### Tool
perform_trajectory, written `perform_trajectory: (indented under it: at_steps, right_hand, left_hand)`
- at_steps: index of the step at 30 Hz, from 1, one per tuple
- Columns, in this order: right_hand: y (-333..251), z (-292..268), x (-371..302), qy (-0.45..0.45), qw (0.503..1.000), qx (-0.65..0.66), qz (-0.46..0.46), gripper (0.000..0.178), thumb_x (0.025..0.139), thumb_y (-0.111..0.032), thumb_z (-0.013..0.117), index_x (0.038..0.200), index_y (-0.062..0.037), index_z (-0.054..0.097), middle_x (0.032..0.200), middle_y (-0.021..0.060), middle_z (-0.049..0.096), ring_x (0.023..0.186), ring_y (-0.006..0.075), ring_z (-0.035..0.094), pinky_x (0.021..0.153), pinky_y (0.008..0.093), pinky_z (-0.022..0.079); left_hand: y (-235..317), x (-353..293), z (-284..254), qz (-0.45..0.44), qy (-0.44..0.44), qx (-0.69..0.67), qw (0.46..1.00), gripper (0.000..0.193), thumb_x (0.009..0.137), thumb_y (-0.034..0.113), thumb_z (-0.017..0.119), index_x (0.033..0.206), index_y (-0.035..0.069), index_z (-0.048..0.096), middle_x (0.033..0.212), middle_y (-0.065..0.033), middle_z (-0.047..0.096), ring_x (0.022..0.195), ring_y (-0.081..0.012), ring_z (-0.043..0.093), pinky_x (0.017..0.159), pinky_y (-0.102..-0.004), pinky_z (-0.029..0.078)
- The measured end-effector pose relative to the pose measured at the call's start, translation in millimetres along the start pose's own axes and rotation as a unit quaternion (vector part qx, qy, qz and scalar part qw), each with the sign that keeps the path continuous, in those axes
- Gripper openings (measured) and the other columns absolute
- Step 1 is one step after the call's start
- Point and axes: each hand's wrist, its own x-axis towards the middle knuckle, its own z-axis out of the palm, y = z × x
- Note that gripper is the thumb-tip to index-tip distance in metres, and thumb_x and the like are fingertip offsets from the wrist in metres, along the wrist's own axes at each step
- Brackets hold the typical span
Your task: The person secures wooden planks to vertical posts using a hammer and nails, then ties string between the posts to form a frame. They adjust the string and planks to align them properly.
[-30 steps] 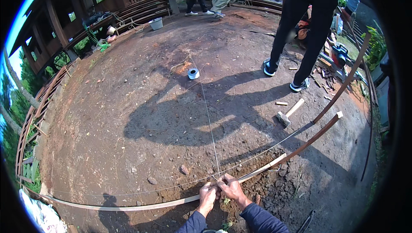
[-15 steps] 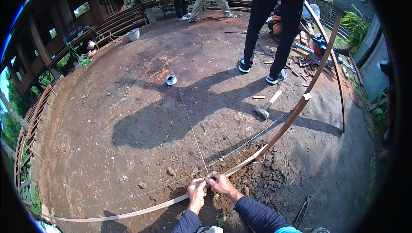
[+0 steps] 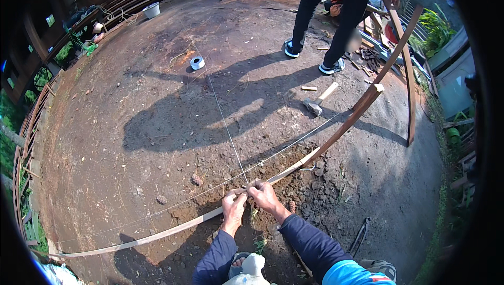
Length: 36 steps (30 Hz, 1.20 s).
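While the string (image 3: 226, 126) is still pinched by left hand (image 3: 232, 210) and right hand (image 3: 265, 197) over the pale board (image 3: 178, 228), toward the ground's near edge (image 3: 220, 243), no release is seen: work seems unfinished.

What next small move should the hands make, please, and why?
Perhaps fasten the string to the strip: the string passes the roll and runs straight to where the left hand and right hand pinch close together at the strip.
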Motion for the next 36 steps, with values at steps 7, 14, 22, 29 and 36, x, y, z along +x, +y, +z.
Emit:
perform_trajectory:
  at_steps: [7,14,22,29,36]
  right_hand:
    - [3.8,3.0,-1.2,-0.045,0.992,0.104,-0.047,0.023,0.098,-0.019,0.065,0.104,0.0019,0.071,0.085,0.0009,0.068,0.076,0.0092,0.059,0.069,0.0289,0.05]
    - [-3.0,-6.7,-8.9,0.029,0.99,-0.059,-0.124,0.031,0.096,-0.024,0.068,0.11,0.0036,0.071,0.088,0.0071,0.072,0.08,0.0127,0.064,0.072,0.033,0.053]
    - [-5.5,-13.1,-9.3,0.024,0.979,-0.153,-0.133,0.027,0.094,-0.022,0.07,0.108,0.0005,0.075,0.093,0.017,0.074,0.083,0.0284,0.071,0.075,0.0391,0.054]
    - [-2.8,-10.4,-11.6,0.027,0.979,-0.137,-0.151,0.028,0.095,-0.024,0.069,0.105,0.0009,0.073,0.092,0.0186,0.072,0.084,0.0325,0.071,0.077,0.0414,0.054]
    - [-3.2,-9.2,-12.3,0.003,0.99,-0.082,-0.118,0.029,0.095,-0.026,0.067,0.104,0.0014,0.072,0.093,0.0212,0.072,0.088,0.0359,0.071,0.081,0.0439,0.055]
  left_hand:
    - [7.6,-0.2,-2.1,0.008,0.01,-0.024,1.0,0.02,0.099,0.019,0.071,0.109,0.002,0.068,0.078,0.0006,0.064,0.059,-0.0049,0.054,0.048,-0.021,0.04]
    - [9.0,-0.6,-5.4,0.001,0.006,-0.084,0.996,0.014,0.102,0.014,0.066,0.108,0.002,0.066,0.083,-0.0017,0.065,0.061,-0.0063,0.056,0.047,-0.0217,0.043]
    - [10.7,-1.3,-2.4,0.01,0.003,-0.062,0.998,0.013,0.102,0.012,0.066,0.11,0.002,0.066,0.086,-0.0023,0.066,0.064,-0.0068,0.058,0.05,-0.0212,0.044]
    - [8.2,-0.2,-0.8,0.013,0.004,-0.066,0.998,0.013,0.101,0.012,0.066,0.109,0.001,0.067,0.083,-0.0021,0.066,0.063,-0.0069,0.058,0.049,-0.0214,0.044]
    - [5.1,0.3,-0.3,0.002,0.004,-0.077,0.997,0.015,0.101,0.012,0.065,0.11,0.001,0.066,0.082,-0.0019,0.066,0.062,-0.0074,0.058,0.049,-0.0219,0.044]
